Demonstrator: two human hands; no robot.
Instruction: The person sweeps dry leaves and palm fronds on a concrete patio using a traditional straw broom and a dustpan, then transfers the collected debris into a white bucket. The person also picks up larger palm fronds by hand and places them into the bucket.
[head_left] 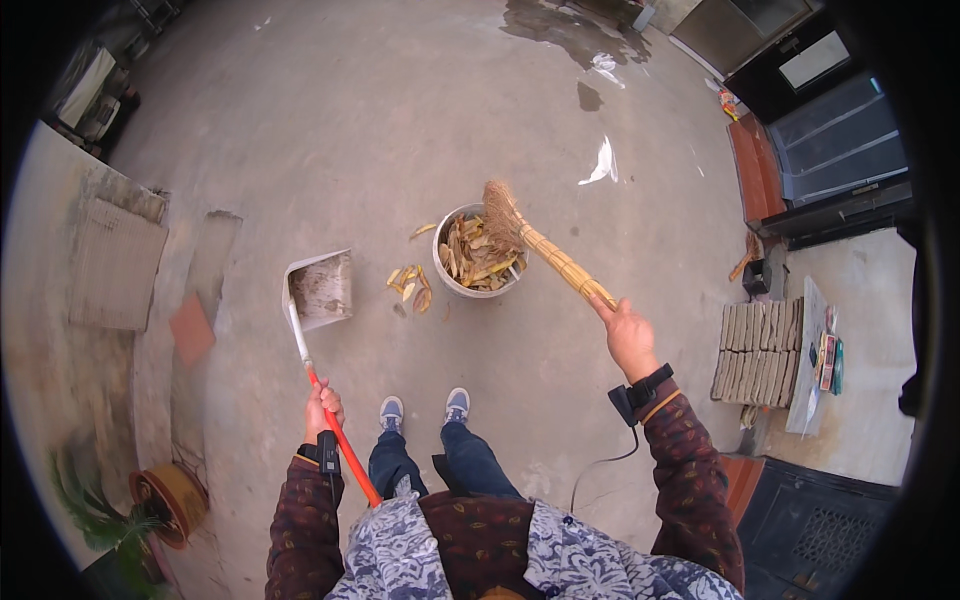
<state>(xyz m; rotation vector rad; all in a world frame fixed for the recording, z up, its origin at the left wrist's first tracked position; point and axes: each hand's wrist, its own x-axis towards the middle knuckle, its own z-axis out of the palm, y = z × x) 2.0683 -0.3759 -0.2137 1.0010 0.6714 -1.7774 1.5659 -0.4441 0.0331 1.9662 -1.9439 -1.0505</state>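
Note:
My left hand (pixel 322 405) is closed around the red and white handle of a long-handled dustpan (pixel 325 288), whose pale pan rests on or just above the concrete to the left. With my right hand (pixel 630 340) I grip the straw-coloured handle of a broom (pixel 560 265). The broom's brown bristles (pixel 503 215) lie over the right rim of a white bucket (pixel 490 292). Dry yellow-brown peels or husks (pixel 470 250) fill much of that bucket. A small heap of similar yellow pieces (pixel 412 284) lies on the ground between dustpan and bucket, and one strip (pixel 423 230) lies farther back.
Stacked grey slabs (pixel 755 350) stand at the right by a doorway. A potted plant (pixel 165 505) is at the lower left, near a loose red tile (pixel 192 330). White scraps (pixel 600 163) and a dark wet patch (pixel 570 30) mark the far ground.

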